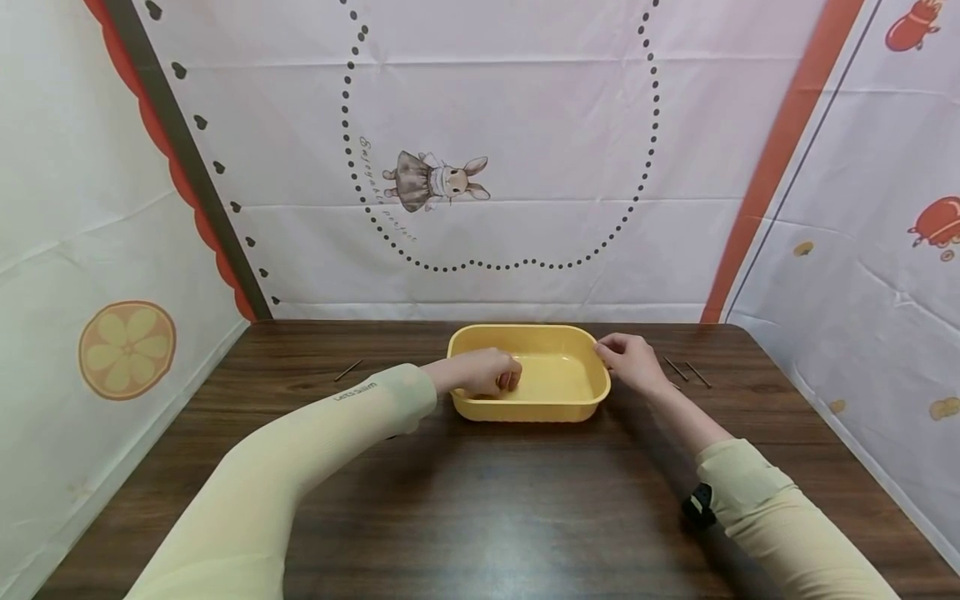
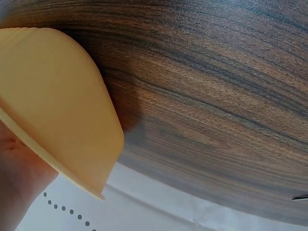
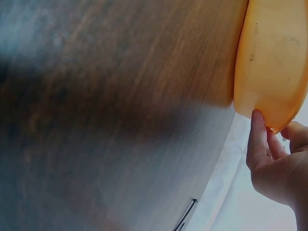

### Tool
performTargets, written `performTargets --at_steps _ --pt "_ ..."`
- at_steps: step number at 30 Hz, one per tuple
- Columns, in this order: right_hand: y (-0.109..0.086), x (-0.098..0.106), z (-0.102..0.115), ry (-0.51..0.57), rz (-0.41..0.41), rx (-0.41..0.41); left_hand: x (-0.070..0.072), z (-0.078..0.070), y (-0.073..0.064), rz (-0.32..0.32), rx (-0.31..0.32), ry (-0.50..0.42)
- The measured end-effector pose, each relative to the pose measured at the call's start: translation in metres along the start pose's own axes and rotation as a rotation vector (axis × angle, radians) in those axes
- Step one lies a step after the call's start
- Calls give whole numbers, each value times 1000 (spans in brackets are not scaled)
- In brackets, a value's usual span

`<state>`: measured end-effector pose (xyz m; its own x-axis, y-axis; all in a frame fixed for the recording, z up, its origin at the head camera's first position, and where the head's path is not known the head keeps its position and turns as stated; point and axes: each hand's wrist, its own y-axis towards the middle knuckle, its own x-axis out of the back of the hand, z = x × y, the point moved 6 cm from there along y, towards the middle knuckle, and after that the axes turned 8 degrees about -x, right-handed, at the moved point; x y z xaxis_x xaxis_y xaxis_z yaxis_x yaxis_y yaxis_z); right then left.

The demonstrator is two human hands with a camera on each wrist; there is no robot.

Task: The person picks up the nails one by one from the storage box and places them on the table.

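Note:
A yellow rectangular plastic basin [image 1: 557, 412] with rounded corners stands near the far edge of the table. My left hand [image 1: 483, 372] reaches over its left side, fingers bent down inside; whether they hold anything is hidden. From the left wrist, the basin's outer wall [image 2: 62, 106] covers most of that hand [image 2: 24, 173]. At the right end of the basin, my right hand [image 1: 632, 358] pinches the rim. The right wrist view has the fingers of that hand [image 3: 279, 163] against the outer wall and the thumb by the rim.
A thin metal rod [image 1: 348, 370] lies left of the basin. To the right, beyond my right hand, are more thin rods [image 1: 698, 374]; one in the right wrist view [image 3: 186, 214] has a small head. Printed cloth [image 1: 525, 233] hangs behind the dark wooden table [image 1: 487, 508] and at both sides.

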<state>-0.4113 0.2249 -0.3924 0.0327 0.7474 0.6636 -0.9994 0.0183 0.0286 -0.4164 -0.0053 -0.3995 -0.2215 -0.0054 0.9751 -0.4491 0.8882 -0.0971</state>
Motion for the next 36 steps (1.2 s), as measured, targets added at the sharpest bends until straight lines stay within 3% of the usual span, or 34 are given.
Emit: performTargets --at_steps 3,10,14,25,36 --pt "-1 1 1 1 -1 7 2 0 -1 5 24 0" --pt "0 1 0 1 -7 7 9 5 -9 33 183 33" --pt "0 1 0 2 -8 9 9 7 -14 51 226 24" --pt "-1 1 1 2 -6 11 9 6 -17 42 176 56" --pt "-2 0 1 0 -5 7 -1 3 -14 125 155 103"
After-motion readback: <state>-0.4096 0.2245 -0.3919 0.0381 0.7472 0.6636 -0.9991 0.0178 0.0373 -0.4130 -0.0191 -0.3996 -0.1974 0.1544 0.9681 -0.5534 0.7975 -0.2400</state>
